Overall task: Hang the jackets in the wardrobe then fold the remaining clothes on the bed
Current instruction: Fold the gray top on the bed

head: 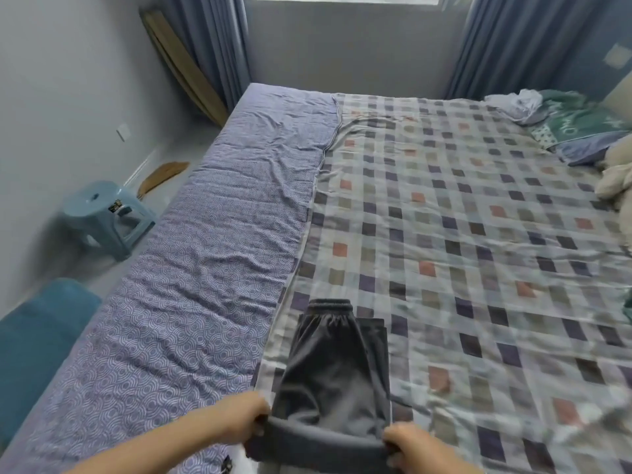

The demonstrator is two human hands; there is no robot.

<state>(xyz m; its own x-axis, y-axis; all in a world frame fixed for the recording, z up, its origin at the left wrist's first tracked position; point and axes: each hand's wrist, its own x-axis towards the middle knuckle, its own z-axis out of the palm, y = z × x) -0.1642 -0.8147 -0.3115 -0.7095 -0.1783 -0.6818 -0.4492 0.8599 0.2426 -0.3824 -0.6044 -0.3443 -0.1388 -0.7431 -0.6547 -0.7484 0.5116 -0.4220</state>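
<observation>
Grey trousers [337, 367], near fold gripped by left hand [244, 420] and right hand [408, 446].
Risk: uneven pull could skew the waistband beyond the grip.

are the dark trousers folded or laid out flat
Partly folded: the dark trousers lie narrow with the waistband far, and the left hand and right hand grip the doubled-over near end.

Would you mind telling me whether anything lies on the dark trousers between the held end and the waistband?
Nothing visible does. The left hand and right hand grip the near end of the dark trousers; the cloth up to the waistband lies bare.
</observation>
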